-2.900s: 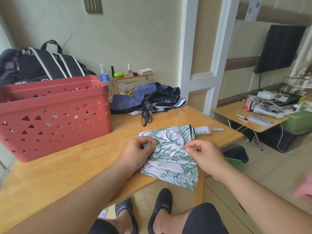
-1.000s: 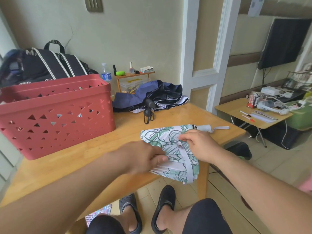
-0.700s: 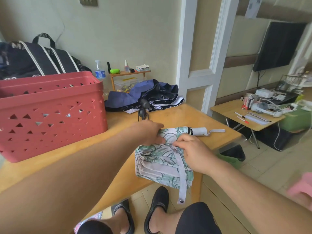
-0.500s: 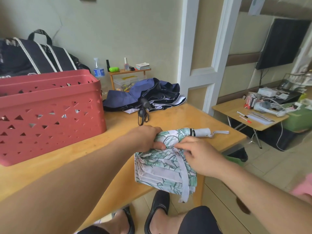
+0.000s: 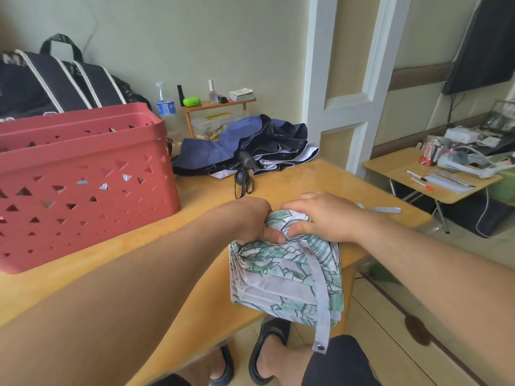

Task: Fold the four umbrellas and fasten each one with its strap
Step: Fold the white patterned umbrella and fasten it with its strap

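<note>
Two umbrellas show on the wooden surface (image 5: 195, 274): one green-and-white leaf-print umbrella (image 5: 287, 277) at the near edge, its pleated canopy hanging partly over the rim, and one navy umbrella (image 5: 250, 140) lying loose and unfolded at the far side, its black handle (image 5: 243, 174) pointing toward me; one red basket (image 5: 80, 176) with triangle cut-outs stands to the left, one dark bag (image 5: 55, 82) with white stripes behind it, its lettering cut off so I read only "MA"; the label on the spray bottle (image 5: 164, 104) is too small to make out; both hands sit at the far end of the leaf-print umbrella, knuckles up and thumbs meeting; the left hand (image 5: 250, 218) has its grip wrapped round the gathered cloth, the right hand (image 5: 320, 215) likewise curled over it; one grey strap (image 5: 317, 296) with a snap trails down the canopy, unfastened, its end dangling past the surface edge.
</note>
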`<state>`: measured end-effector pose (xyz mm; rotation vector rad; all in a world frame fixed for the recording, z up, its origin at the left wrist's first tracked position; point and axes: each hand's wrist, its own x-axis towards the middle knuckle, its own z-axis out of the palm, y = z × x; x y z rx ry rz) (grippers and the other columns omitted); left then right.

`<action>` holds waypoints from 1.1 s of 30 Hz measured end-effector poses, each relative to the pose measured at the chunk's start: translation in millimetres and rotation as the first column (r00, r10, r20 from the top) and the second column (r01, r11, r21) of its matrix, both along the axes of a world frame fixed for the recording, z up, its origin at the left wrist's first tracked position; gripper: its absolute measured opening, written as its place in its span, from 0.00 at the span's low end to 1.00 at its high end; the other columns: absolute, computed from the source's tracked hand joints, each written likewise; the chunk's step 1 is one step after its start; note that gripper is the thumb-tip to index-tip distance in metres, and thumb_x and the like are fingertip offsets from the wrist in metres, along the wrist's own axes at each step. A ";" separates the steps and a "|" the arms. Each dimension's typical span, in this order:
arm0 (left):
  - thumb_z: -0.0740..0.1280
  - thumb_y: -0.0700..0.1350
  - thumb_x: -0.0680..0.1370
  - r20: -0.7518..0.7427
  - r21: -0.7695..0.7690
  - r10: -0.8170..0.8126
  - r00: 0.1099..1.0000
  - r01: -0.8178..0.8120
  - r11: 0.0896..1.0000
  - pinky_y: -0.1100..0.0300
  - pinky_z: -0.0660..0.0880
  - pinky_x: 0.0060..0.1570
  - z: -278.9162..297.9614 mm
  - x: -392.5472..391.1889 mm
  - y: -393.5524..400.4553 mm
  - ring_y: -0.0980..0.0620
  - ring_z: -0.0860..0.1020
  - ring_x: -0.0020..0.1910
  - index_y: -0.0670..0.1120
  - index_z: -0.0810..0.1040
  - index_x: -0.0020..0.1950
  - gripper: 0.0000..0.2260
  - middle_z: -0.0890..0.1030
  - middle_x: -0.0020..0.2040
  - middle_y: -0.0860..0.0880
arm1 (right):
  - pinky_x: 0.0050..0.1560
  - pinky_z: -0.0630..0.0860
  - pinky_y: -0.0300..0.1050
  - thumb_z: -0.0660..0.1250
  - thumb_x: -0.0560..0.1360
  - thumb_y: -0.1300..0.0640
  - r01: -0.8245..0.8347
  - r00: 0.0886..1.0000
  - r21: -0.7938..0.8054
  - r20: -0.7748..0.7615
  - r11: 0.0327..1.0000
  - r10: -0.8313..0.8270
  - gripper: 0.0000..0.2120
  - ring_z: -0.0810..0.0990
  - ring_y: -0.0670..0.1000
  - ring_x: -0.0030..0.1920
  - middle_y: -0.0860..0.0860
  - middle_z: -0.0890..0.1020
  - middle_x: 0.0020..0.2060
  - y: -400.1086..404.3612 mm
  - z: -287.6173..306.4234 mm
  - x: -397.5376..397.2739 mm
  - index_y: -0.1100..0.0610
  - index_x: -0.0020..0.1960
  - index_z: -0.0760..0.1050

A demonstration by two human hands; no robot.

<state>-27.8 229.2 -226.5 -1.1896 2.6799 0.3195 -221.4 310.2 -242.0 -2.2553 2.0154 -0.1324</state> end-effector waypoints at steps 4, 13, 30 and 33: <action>0.72 0.72 0.71 0.024 0.005 -0.019 1.000 0.019 1.000 0.48 0.79 0.55 5.8 -1.1 2.7 0.44 0.80 0.49 0.48 0.78 0.59 0.31 0.82 0.50 0.47 | 0.61 0.75 0.56 0.69 0.72 0.29 -0.005 1.000 0.050 -0.012 0.999 0.006 0.31 0.75 0.53 0.62 0.47 0.77 0.59 0.8 3.8 -4.2 0.44 0.69 0.73; 0.67 0.71 0.75 0.065 -0.244 -0.081 0.995 0.095 0.965 0.52 0.75 0.44 28.4 10.0 33.1 0.46 0.77 0.46 0.49 0.77 0.53 0.25 0.76 0.42 0.52 | 0.48 0.78 0.52 0.67 0.72 0.26 -0.014 0.968 0.020 -0.248 1.000 0.018 0.27 0.76 0.52 0.52 0.46 0.76 0.50 29.8 43.1 12.4 0.48 0.56 0.73; 0.77 0.71 0.66 0.004 -0.529 0.045 0.999 -0.036 0.848 0.49 0.81 0.44 170.5 146.6 161.9 0.45 0.78 0.44 0.54 0.78 0.54 0.27 0.77 0.40 0.55 | 0.33 0.73 0.47 0.74 0.71 0.45 -0.228 0.965 -0.250 -0.185 0.941 0.185 0.14 0.76 0.43 0.39 0.40 0.76 0.37 135.5 180.9 132.0 0.38 0.48 0.68; 0.76 0.70 0.66 -0.007 -0.575 0.077 0.997 -0.067 0.815 0.50 0.80 0.40 169.0 160.4 173.1 0.45 0.79 0.43 0.54 0.78 0.53 0.26 0.76 0.39 0.56 | 0.40 0.80 0.54 0.74 0.69 0.44 -0.241 0.943 -0.256 -0.290 0.936 0.163 0.21 0.79 0.51 0.45 0.43 0.78 0.42 141.8 181.8 148.0 0.38 0.57 0.67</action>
